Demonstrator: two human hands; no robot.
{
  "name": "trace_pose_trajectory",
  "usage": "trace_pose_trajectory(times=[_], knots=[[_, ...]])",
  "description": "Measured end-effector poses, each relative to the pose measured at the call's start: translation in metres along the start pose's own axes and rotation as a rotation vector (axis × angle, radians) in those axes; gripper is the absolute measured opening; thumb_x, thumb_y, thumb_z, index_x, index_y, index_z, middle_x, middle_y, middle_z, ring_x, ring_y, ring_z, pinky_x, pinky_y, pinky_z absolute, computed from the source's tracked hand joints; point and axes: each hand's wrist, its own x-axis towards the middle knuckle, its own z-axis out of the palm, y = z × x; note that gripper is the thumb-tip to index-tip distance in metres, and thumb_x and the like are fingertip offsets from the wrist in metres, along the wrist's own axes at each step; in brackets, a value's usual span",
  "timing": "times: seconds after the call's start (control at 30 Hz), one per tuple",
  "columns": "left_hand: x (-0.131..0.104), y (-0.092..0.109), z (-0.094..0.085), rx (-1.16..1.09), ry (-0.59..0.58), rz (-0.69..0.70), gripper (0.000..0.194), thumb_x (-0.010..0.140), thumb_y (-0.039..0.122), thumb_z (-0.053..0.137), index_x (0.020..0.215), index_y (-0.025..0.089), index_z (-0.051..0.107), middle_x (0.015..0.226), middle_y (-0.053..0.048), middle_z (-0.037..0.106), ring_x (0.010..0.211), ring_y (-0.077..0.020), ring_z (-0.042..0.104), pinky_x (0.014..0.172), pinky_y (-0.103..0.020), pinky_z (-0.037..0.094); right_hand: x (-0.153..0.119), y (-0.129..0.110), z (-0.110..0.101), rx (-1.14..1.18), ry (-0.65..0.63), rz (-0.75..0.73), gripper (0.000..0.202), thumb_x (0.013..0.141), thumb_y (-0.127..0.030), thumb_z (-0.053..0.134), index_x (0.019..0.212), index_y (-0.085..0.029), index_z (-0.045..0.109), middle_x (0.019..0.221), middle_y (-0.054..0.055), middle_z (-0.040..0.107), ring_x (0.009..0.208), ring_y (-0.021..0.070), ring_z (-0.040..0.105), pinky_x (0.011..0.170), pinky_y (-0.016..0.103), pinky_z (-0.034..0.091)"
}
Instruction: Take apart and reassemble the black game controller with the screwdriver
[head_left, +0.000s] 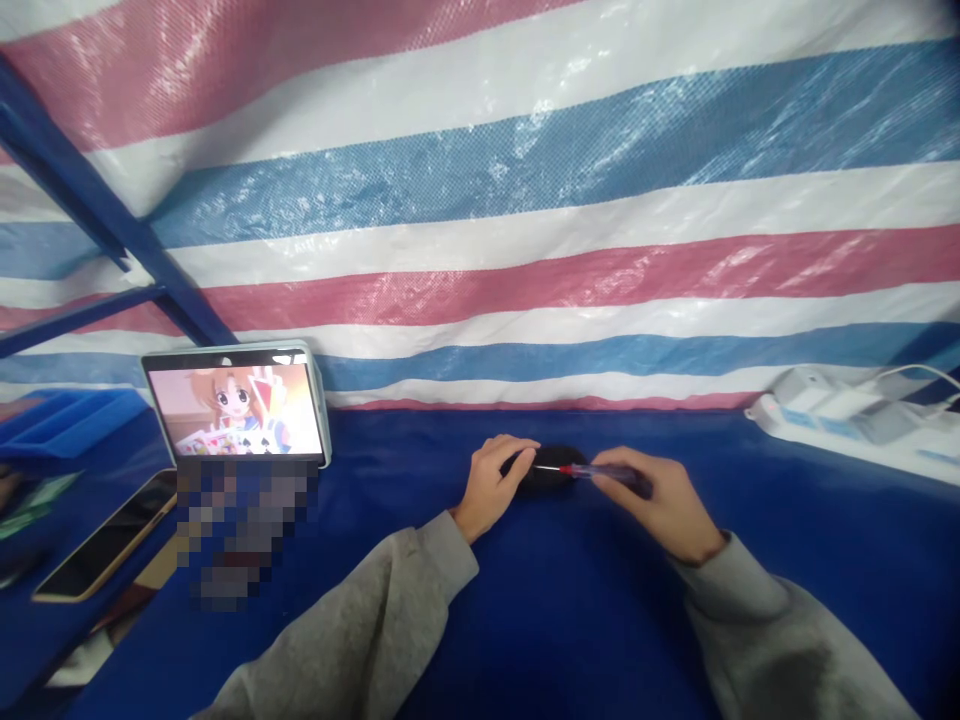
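My right hand (664, 500) is closed around the clear, purplish handle of a screwdriver (571, 469) with a red collar. Its thin metal shaft points left, and the tip reaches the fingers of my left hand (495, 480). Thumb and fingers of that hand are closed on a small black piece (513, 463), mostly hidden by them; its kind does not show. Under and behind the screwdriver lies a dark, rounded object (551, 483) on the blue tabletop (525, 620). Whether the black piece is joined to it, I cannot tell.
At the left a tablet (236, 410) playing a cartoon leans upright. Before it lie a phone (112, 535) and a blurred-out patch. A blue tray (82, 420) stands far left. White power strips with plugs (847, 410) sit at the right, against the striped tarp (525, 180).
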Motion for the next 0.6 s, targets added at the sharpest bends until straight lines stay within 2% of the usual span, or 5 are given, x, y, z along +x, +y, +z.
trace_pose_trajectory(times=[0.1, 0.17, 0.4, 0.6], knots=[[0.0, -0.001, 0.002, 0.02, 0.015, 0.016, 0.023, 0.099, 0.035, 0.055, 0.101, 0.022, 0.074, 0.096, -0.003, 0.075, 0.091, -0.0191, 0.067, 0.09, -0.034, 0.048, -0.002, 0.006, 0.004, 0.021, 0.127, 0.02, 0.029, 0.085, -0.049, 0.062, 0.089, -0.021, 0.071, 0.083, 0.004, 0.076, 0.072, 0.0195, 0.069, 0.067, 0.029, 0.054], [0.0, -0.002, 0.003, 0.029, 0.024, 0.023, 0.021, 0.098, 0.034, 0.058, 0.1, 0.022, 0.075, 0.094, -0.003, 0.075, 0.089, -0.0191, 0.068, 0.088, -0.034, 0.049, -0.003, 0.009, 0.006, 0.026, 0.162, 0.028, 0.03, 0.084, -0.049, 0.063, 0.089, -0.021, 0.072, 0.083, 0.004, 0.076, 0.072, 0.0196, 0.07, 0.067, 0.029, 0.054], [0.0, -0.01, 0.005, -0.013, 0.099, -0.021, 0.019, 0.094, 0.037, 0.065, 0.097, 0.023, 0.076, 0.096, -0.004, 0.076, 0.089, -0.0196, 0.07, 0.087, -0.033, 0.053, -0.004, 0.012, 0.012, 0.088, 0.208, 0.051, 0.028, 0.083, -0.048, 0.066, 0.09, -0.021, 0.073, 0.085, 0.004, 0.076, 0.071, 0.0187, 0.069, 0.066, 0.029, 0.055], [0.001, -0.013, 0.006, 0.001, 0.108, -0.019, 0.014, 0.092, 0.032, 0.067, 0.089, 0.021, 0.076, 0.091, -0.002, 0.076, 0.085, -0.0179, 0.07, 0.084, -0.031, 0.052, -0.003, 0.009, 0.013, 0.195, 0.222, 0.073, 0.029, 0.079, -0.046, 0.07, 0.092, -0.02, 0.073, 0.085, 0.005, 0.075, 0.07, 0.018, 0.068, 0.065, 0.029, 0.056]])
